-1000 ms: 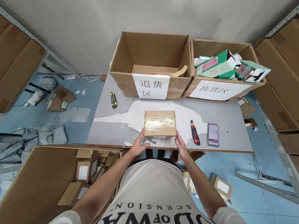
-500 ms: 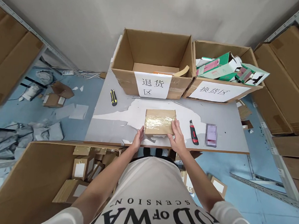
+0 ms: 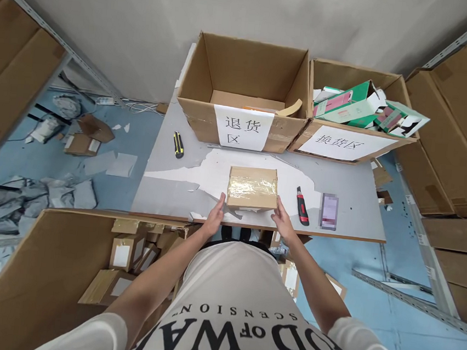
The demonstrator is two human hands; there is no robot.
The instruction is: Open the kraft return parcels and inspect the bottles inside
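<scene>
A small cardboard box (image 3: 252, 188) wrapped in shiny clear tape lies on the work table (image 3: 161, 190), close to its front edge. My left hand (image 3: 215, 215) is at the box's left side, fingers pointing forward along it. On the opposite side, my right hand (image 3: 282, 219) has its fingertips against the near right corner. Between them the two hands hold the box from its sides. A red and black utility knife (image 3: 302, 206) lies right of my right hand, beside a blurred purple item (image 3: 329, 211). Farther left is a yellow and black utility knife (image 3: 178, 145).
Two large open cartons stand at the table's back: a left carton (image 3: 193, 117) with a paper sign and a right carton (image 3: 297, 140) holding green and white packaging (image 3: 360, 104). A big carton (image 3: 12, 280) of small boxes stands front left. Shelving flanks both sides.
The box has turned slightly and now sits squarer to me. My right hand has slid from its right side toward the near right corner. The camera view has shifted a little.
</scene>
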